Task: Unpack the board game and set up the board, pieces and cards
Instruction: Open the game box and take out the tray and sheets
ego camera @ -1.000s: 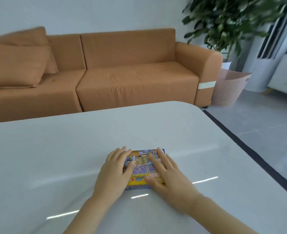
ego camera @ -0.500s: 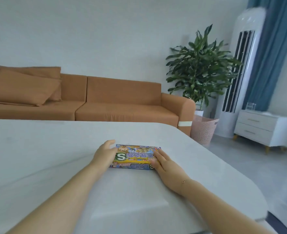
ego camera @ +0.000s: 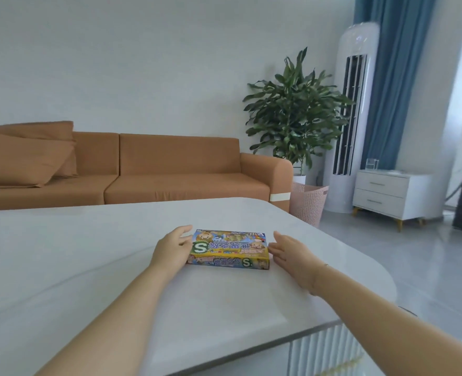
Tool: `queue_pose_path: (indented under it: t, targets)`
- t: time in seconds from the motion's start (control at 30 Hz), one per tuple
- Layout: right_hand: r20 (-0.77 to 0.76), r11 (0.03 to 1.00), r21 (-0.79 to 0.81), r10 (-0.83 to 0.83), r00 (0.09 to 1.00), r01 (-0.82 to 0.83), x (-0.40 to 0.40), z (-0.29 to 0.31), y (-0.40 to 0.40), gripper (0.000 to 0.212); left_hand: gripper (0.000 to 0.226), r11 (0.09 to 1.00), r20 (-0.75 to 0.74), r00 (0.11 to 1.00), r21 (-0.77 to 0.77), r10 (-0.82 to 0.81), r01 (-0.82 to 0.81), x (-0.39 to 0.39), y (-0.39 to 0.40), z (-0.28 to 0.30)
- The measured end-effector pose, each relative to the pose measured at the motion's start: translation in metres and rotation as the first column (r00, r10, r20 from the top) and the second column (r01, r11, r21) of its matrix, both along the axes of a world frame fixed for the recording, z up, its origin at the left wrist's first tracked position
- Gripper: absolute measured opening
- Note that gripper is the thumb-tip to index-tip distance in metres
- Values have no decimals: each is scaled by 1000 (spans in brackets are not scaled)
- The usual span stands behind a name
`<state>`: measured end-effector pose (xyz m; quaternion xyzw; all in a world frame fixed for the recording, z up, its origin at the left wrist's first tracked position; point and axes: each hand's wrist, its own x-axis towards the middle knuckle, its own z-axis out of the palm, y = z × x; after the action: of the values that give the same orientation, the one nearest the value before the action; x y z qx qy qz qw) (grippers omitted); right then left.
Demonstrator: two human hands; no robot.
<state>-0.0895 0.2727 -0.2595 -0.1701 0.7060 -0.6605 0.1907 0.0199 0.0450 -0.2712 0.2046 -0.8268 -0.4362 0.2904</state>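
Game box (ego camera: pixel 228 249) flat and shut mid-table (ego camera: pixel 88 267), left hand (ego camera: pixel 170 249) at one end, right hand (ego camera: pixel 292 252) apparently just off the other, fingers spread, gripping nothing—pinch the lid evenly, lift straight.

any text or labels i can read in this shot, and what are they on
"S" in white on a green badge, on the lid of the game box, near its left end.
"S." again on the front side of the box, near its right end.
Large Chinese characters on the lid and front side appear upside down and too blurred to read reliably.
Nothing else in the room shows readable text.
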Motion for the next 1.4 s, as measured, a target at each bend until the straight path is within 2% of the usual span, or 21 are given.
queue_pose_path:
  t: [0.07, 0.17, 0.23, 0.3, 0.43, 0.6, 0.67, 0.73, 0.87, 0.97, 1.13, 1.2, 1.3, 1.4]
  targets:
    - [21, 997, -46, -62, 998, 63, -1, 0, -1, 43, 39, 999, -64, 998, 37, -15, 17, 1, 0, -2]
    - [15, 978, 15, -210, 978, 210, -10, -7, -17, 43, 42, 990, -159, 986, 129, -44, 64, 2, 4, 4]
    - [-21, 960, 50, -276, 961, 277, -15, -8, -35, 43, 43, 990, -193, 981, 135, -21, 47, 3, 3, 7]
    - [-27, 961, 35, -273, 962, 274, -19, -5, -55, 33, 42, 984, -238, 971, 176, 40, 3, 3, -3, 9]
    - [4, 972, -98, -214, 977, 214, -34, 7, -88, 11, 39, 916, -368, 916, 400, 161, -1, 2, -13, 10]
    - [-15, 955, -291, -60, 998, 53, -59, 8, -100, 12, 38, 787, -440, 866, 610, 237, 95, 2, -9, 11]
    - [7, 946, -323, 41, 999, -37, -67, 1, -102, 23, 39, 801, -437, 859, 596, 266, 55, 4, -11, 10]
    - [48, 921, -375, 130, 990, -103, -76, -1, -102, 34, 34, 882, -420, 871, 470, 254, -30, 7, -9, 15]
    - [83, 877, -461, 198, 977, -139, -93, 0, -94, 37, 28, 914, -378, 909, 406, 177, -9, -1, 7, 21]
    - [156, 850, -525, 135, 979, -33, -99, 0, -83, 32, 32, 884, -298, 947, 467, 122, 33, -24, 14, 27]
    - [202, 829, -558, 109, 973, 23, -104, -2, -79, 25, 31, 763, -399, 910, 621, 113, 178, -42, 10, 24]
    - [218, 834, -550, 92, 972, 44, -105, -2, -81, 23, 34, 762, -374, 925, 618, 70, 192, -38, 3, 20]
    - [243, 850, -520, 52, 969, 85, -106, -6, -84, 22, 39, 815, -296, 955, 546, -28, 193, -29, 0, 20]
    - [229, 873, -472, -10, 973, 120, -105, -5, -82, 19, 34, 845, -240, 958, 469, -156, 256, -24, 6, 22]
